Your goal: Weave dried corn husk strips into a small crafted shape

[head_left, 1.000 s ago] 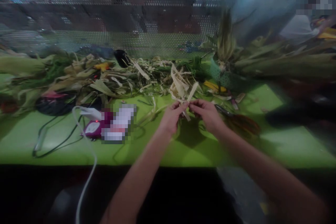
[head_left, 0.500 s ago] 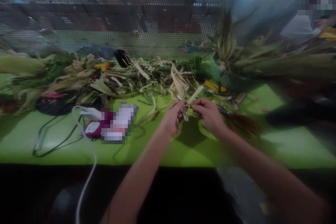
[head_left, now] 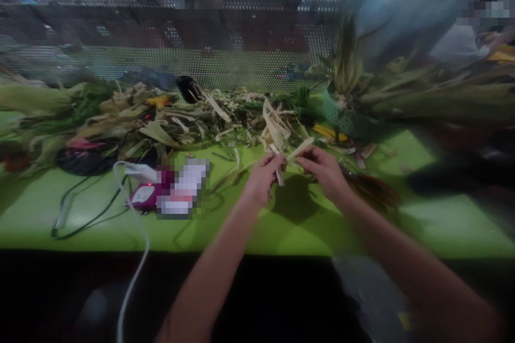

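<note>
My left hand (head_left: 263, 174) is closed on a bunch of pale dried corn husks (head_left: 276, 131), which stick up above the fingers, with a short strip end (head_left: 280, 176) hanging below the thumb. My right hand (head_left: 322, 169) pinches a pale husk strip (head_left: 301, 149) that slants up from its fingertips, close beside the bunch. Both hands are held just over the green table, and a shadow lies beneath them. Dark-bladed scissors (head_left: 352, 173), partly hidden and blurred, seem to lie right of my right hand.
Husk scraps (head_left: 225, 112) are heaped along the back against a perforated metal screen (head_left: 241, 67). At left on the green table (head_left: 225, 230) are a purple power adapter (head_left: 147, 195), a white cable (head_left: 141, 262) and a blurred-out phone-like object (head_left: 185, 187). A green basket (head_left: 332, 104) holds husks. A co-worker's sleeve (head_left: 458, 43) shows far right.
My right hand has shifted slightly up and right, and its fingers are a little farther from my left hand. The husk bunch stays in my left hand.
</note>
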Demonstrator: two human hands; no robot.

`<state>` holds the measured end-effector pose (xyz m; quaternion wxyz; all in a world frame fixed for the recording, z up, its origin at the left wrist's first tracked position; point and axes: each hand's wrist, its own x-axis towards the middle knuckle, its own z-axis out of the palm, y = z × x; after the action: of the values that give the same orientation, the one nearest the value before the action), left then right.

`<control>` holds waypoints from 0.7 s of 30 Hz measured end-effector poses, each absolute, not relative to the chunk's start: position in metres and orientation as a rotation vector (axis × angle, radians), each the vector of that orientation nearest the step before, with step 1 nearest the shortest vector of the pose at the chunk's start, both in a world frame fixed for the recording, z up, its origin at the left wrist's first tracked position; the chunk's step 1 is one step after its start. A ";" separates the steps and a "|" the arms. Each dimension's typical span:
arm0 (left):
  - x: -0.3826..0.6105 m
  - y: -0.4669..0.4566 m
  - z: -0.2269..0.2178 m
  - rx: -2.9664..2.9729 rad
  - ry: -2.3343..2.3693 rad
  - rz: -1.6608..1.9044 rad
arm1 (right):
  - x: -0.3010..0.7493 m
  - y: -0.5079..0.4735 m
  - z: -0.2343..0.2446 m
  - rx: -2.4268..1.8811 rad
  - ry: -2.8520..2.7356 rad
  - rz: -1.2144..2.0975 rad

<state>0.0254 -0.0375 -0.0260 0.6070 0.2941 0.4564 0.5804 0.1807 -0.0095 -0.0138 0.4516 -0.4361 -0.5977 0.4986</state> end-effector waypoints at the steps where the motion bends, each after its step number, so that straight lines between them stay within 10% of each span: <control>1: 0.025 -0.037 -0.027 0.720 1.072 1.329 | 0.182 -0.008 -0.014 -1.055 -1.485 1.214; 21: 0.027 -0.041 -0.024 1.467 1.257 1.092 | 0.201 0.014 -0.008 -1.122 -1.603 0.770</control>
<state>0.0266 -0.0406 -0.0239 0.4452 0.5920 0.5073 0.4405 0.2012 0.0141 -0.0082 0.4964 -0.4634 -0.6617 0.3179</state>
